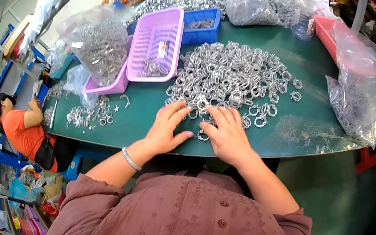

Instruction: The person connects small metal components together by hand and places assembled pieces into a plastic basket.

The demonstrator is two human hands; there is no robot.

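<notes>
A heap of silver metal rings with small clasps [235, 73] is spread over the green table [288, 144] in front of me. My left hand [166, 126] rests at the heap's near edge, fingers stretched forward and thumb apart. Beside it, my right hand [227, 134] reaches into the same edge with its fingers extended; its fingertips touch the rings. A few rings lie between the two hands, partly covered by the fingers. Neither hand visibly grips a piece.
Left of the heap stand a purple basket [158, 23] and a bag of metal pieces [102, 51] in another purple basket. A blue bin [201, 26] is behind. Small parts [91, 114] lie at left. At right is another bag [354, 105]. Two people work nearby.
</notes>
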